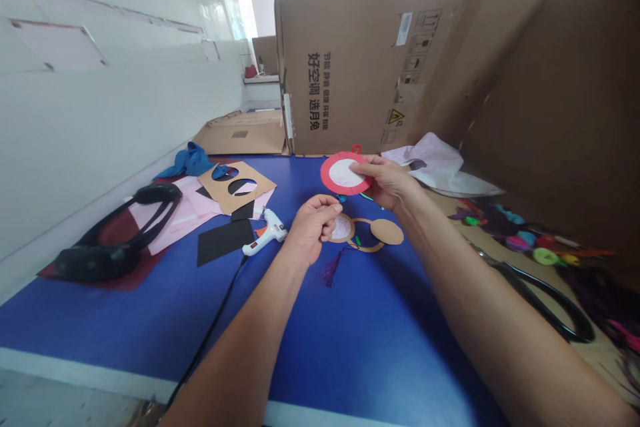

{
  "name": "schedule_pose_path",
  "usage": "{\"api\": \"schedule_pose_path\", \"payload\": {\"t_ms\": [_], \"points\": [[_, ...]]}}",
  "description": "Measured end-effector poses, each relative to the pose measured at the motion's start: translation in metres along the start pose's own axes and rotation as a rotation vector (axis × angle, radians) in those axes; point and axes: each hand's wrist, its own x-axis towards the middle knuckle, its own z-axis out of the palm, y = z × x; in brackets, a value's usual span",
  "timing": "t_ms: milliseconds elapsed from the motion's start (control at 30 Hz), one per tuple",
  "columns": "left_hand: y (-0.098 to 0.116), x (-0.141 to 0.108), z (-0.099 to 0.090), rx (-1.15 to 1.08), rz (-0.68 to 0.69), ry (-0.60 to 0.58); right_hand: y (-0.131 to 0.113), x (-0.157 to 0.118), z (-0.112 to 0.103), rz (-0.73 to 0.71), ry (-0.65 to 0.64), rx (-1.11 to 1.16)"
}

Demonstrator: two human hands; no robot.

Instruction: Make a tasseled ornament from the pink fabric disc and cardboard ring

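Pinching red-rimmed paper disc in right hand, raised clear of blue table; left hand curled closed beside kraft ring cutout, contents hidden.

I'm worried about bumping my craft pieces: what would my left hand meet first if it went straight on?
Probably the red-rimmed white paper disc held in the right hand, ahead of the left hand, though depth is hard to judge.

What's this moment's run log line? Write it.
left hand: curled, beside tan card cutout | right hand: grips red-rimmed paper disc | nearby: glue gun
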Motion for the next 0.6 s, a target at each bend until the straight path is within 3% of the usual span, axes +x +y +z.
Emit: {"api": "schedule_pose_path", "payload": {"t_ms": [167,367,600], "points": [[0.0034,0.003,-0.0042,0.063,0.088,0.1,-0.0022,-0.0009,0.0009,-0.016,0.003,0.014],[0.0061,-0.0007,-0.0008,0.217,0.103,-0.014,-0.0068,-0.0077,0.006,0.005,-0.012,0.045],[0.0029,-0.0035,0.003,0.217,0.104,-0.063,-0.0082,-0.0091,0.006,0.004,0.005,0.059]]}}
